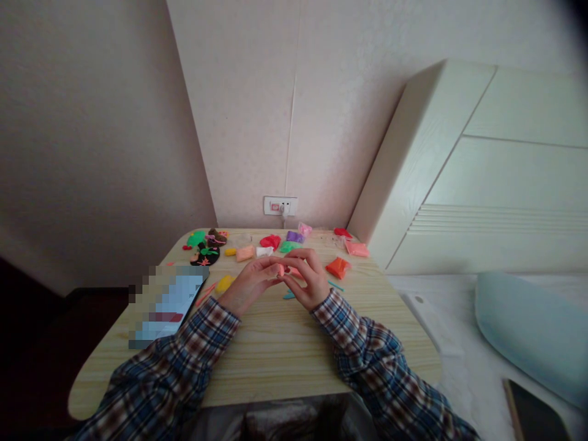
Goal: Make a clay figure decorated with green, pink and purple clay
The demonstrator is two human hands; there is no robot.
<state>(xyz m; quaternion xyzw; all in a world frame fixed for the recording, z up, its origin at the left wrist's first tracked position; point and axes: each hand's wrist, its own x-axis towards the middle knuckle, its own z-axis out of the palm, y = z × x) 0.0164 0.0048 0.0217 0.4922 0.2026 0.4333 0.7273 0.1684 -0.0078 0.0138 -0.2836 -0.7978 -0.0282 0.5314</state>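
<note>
Soft, dim light on my feed; floor (34, 367) near-black at 8 o'clock. Dark, blurred corner toward 2. I get pixelation over the screen (172, 306), around 8.

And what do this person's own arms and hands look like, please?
Long, loose plaid fabric sleeves, checked in blue, brown and white, reach down to the wrists. The ungloved left hand and ungloved right hand are bare.
</note>
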